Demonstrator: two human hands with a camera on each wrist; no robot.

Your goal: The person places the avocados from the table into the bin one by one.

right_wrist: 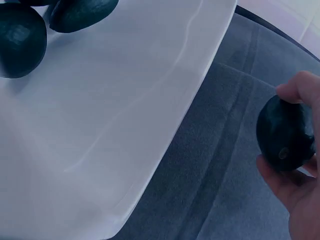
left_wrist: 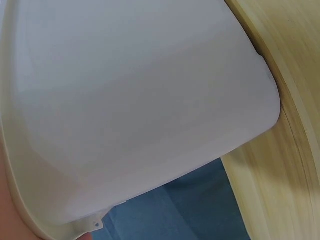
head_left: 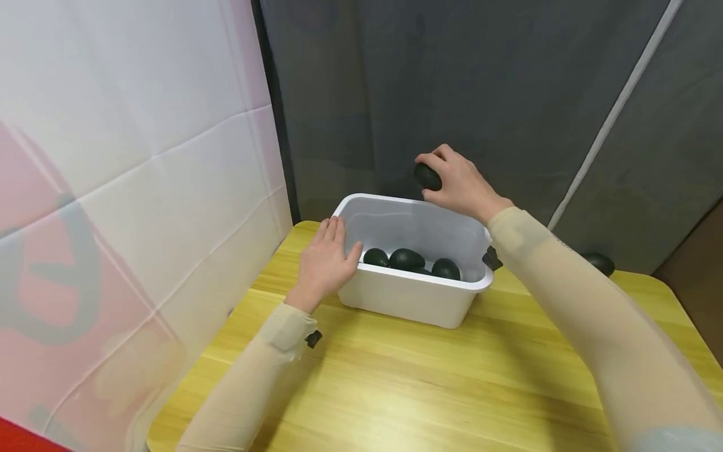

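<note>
A white plastic tub stands on the yellow wooden table. Three dark green avocados lie inside it, two of them showing in the right wrist view. My right hand holds another avocado in curled fingers above the tub's far rim; the wrist view shows that avocado pinched between fingertips and thumb beyond the tub. My left hand rests with straight fingers against the tub's left corner, whose outer wall fills the left wrist view.
One more dark avocado lies on the table at the far right, behind my right forearm. A pink and white sheet hangs on the left and a grey curtain behind the table.
</note>
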